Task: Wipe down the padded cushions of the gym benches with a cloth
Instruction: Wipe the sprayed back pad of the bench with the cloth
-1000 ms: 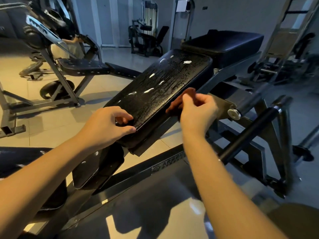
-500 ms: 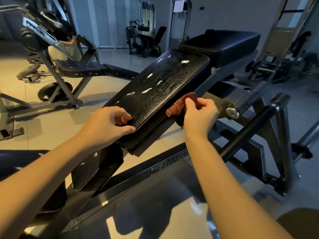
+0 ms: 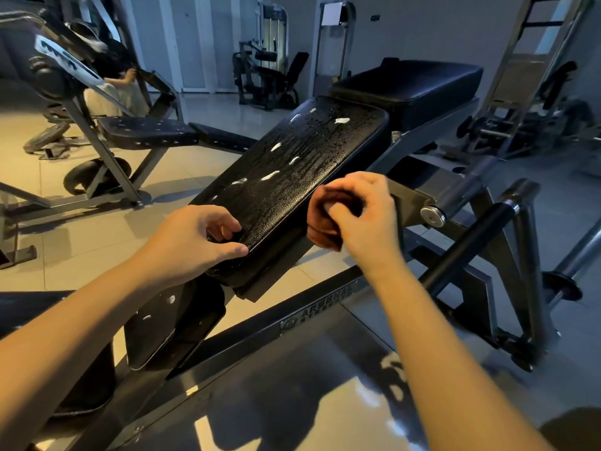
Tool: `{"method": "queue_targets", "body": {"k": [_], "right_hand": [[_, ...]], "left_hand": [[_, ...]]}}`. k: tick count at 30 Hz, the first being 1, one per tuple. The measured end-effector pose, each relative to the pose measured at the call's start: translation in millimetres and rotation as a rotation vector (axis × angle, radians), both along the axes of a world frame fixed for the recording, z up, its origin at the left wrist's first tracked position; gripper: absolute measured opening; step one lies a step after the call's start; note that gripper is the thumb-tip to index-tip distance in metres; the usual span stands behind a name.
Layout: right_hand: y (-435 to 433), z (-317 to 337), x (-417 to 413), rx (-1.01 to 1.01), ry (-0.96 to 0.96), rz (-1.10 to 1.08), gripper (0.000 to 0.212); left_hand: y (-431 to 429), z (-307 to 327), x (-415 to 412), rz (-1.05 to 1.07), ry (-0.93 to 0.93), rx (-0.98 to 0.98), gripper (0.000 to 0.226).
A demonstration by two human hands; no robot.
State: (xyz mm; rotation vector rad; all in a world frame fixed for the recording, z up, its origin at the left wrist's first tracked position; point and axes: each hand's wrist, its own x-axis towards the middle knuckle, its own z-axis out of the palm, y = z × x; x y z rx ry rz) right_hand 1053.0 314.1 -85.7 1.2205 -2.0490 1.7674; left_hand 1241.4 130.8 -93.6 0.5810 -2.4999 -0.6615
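At far left stands another bench [image 3: 143,133], its dotted pad untouched by either hand. Nearer, the left hand [image 3: 198,236] grips the low left corner of the sloped cushion [image 3: 292,164], with its fingers [image 3: 224,224] curled onto the top face and the thumb laid along the side edge.

That cushion is black pebbled vinyl, wet with fine drops and several white foam streaks [image 3: 270,175], so it will likely be slick under a palm. The padding should give a little, while the steel frame beneath keeps it stiff and fixed. The corner, where the hand is braced, looks a sound place to steady it.

Just beside the cushion's lower right edge is the cloth [image 3: 320,227], rust-brown, soft and bunched into a wad. I cannot tell whether it touches the cushion's side. The right hand [image 3: 361,216] has its fingers clamped round that wad. Light and limp, the cloth would probably wipe better spread flat under the palm than held as a lump.

Behind, the flat cushion [image 3: 409,83] sits level, apart from both hands. As things lie, 2 cushions on this bench await wiping.
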Motion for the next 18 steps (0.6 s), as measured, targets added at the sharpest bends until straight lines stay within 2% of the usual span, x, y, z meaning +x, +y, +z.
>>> {"method": "queue_targets", "body": {"k": [2, 6, 10, 13, 16, 18], "right_hand": [[0, 7, -19, 0.068, 0.121, -0.145, 0.021], [-6, 5, -30, 0.142, 0.179, -0.267, 0.021], [-10, 2, -16, 0.072, 0.054, -0.359, 0.028], [-14, -2, 1, -0.064, -0.094, -0.326, 0.035], [-20, -7, 9, -0.083, -0.085, -0.331, 0.045], [-22, -7, 3, -0.053, -0.043, -0.392, 0.038]], "left_hand": [[0, -1, 0, -0.007, 0.002, 0.008, 0.028], [0, 0, 0, -0.015, 0.008, 0.013, 0.028], [1, 0, 0, -0.008, 0.013, 0.016, 0.028], [0, 0, -1, -0.001, 0.014, 0.036, 0.027], [0, 0, 0, -0.004, 0.011, 0.033, 0.027], [1, 0, -1, -0.004, 0.008, 0.027, 0.028]]}}
